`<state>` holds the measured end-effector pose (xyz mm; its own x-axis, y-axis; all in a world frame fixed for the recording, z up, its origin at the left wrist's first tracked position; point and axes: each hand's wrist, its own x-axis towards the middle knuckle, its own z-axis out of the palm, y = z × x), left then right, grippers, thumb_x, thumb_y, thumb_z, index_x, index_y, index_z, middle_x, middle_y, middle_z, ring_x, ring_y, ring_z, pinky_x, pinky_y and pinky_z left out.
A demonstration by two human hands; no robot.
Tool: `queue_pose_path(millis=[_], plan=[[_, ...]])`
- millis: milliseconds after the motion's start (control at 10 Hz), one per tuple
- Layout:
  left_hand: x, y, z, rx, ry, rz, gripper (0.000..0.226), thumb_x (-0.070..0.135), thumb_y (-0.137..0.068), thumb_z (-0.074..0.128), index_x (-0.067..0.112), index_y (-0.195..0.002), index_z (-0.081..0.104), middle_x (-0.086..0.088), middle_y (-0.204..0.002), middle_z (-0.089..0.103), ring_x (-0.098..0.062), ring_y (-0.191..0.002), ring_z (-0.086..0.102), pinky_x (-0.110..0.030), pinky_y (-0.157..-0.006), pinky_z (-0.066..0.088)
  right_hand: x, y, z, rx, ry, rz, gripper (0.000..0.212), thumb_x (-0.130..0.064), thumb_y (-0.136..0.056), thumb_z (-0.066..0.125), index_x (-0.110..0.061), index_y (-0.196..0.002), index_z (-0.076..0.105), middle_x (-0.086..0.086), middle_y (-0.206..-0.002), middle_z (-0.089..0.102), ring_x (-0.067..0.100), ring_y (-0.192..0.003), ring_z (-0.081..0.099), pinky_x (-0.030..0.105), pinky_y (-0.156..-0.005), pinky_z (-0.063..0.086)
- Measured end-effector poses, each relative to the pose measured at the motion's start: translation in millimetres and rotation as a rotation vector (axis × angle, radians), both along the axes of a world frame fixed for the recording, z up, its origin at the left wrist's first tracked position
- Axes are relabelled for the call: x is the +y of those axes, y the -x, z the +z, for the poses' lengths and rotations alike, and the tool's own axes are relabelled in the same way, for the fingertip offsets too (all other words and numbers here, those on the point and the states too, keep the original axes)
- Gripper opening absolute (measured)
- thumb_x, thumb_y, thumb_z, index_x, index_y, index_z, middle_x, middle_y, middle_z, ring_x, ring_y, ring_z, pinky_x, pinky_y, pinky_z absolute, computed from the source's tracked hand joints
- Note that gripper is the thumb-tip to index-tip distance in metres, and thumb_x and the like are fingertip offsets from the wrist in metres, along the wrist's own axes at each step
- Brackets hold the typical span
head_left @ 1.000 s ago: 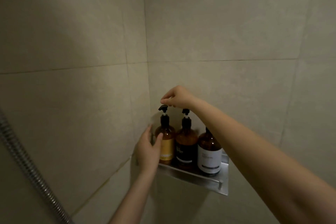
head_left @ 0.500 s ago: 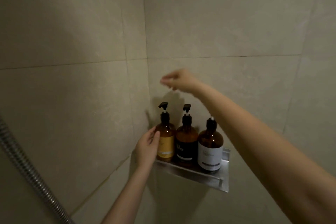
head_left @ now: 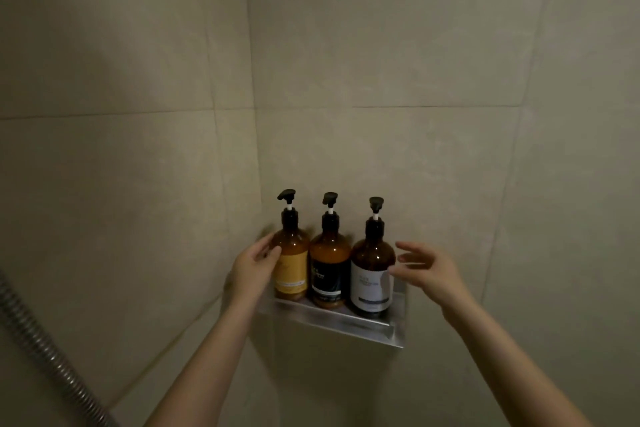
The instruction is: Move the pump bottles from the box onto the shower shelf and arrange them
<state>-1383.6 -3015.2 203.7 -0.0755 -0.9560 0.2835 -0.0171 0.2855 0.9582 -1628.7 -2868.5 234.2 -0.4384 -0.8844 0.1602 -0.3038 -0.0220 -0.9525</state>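
Three amber pump bottles stand upright in a row on the metal shower shelf in the wall corner. The yellow-label bottle is on the left, the black-label bottle in the middle, the white-label bottle on the right. My left hand rests against the left side of the yellow-label bottle, fingers loosely curved around it. My right hand is beside the white-label bottle with fingers spread, fingertips at or just off its right side. The box is out of view.
Beige tiled walls meet in a corner just behind the shelf. A ribbed metal shower hose runs diagonally along the lower left.
My right hand has come down from above the pump heads to the right side of the white-label bottle. My left hand stays at the yellow-label bottle.
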Motion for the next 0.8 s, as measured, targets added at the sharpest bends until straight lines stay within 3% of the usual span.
queue_pose_path(millis=[200,500,600,700,800], plan=[[-1,-4,-1,0.032,-0.039,-0.036,0.045,0.009,-0.086,0.06,0.012,-0.13,0.051,-0.011,-0.132,0.055,-0.016,-0.117,0.054,-0.045,-0.104,0.042,-8,-13,-6,0.114,-0.023,-0.052,0.066,-0.008,-0.067,0.082,-0.016,-0.127,0.055,0.01,-0.112,0.061,0.026,-0.099,0.061,0.035,-0.08,0.054],[0,-3,-2,0.041,-0.063,-0.049,0.048,0.011,-0.087,0.059,0.016,-0.133,0.048,-0.008,-0.137,0.051,-0.016,-0.123,0.049,-0.043,-0.105,0.041,-7,-14,-14,0.112,0.016,-0.068,0.067,-0.011,-0.068,0.081,-0.016,-0.129,0.054,0.009,-0.108,0.06,0.028,-0.099,0.062,0.039,-0.084,0.054],[5,-5,2,0.009,-0.053,-0.065,0.051,0.006,-0.087,0.057,0.012,-0.136,0.043,-0.009,-0.141,0.047,-0.013,-0.122,0.046,-0.035,-0.106,0.038,-7,-10,-13,0.122,-0.011,-0.029,0.075,-0.014,-0.068,0.082,-0.018,-0.135,0.048,0.01,-0.113,0.06,0.027,-0.102,0.062,0.039,-0.085,0.055],[15,-6,3,-0.025,-0.038,-0.068,0.061,0.006,-0.088,0.056,0.012,-0.143,0.031,-0.008,-0.148,0.037,-0.016,-0.132,0.038,-0.027,-0.102,0.034,-4,-4,-9,0.131,-0.042,-0.018,0.088,-0.019,-0.067,0.082,-0.019,-0.142,0.036,0.011,-0.12,0.059,0.021,-0.102,0.059,0.03,-0.08,0.053],[34,-7,20,-0.071,0.022,0.017,0.059,0.016,-0.09,0.055,0.016,-0.143,0.03,-0.007,-0.15,0.034,-0.019,-0.135,0.035,-0.029,-0.103,0.031,5,9,13,0.193,0.013,-0.067,0.081,-0.025,-0.071,0.079,-0.017,-0.141,0.038,0.012,-0.125,0.058,0.022,-0.105,0.058,0.032,-0.083,0.051]])
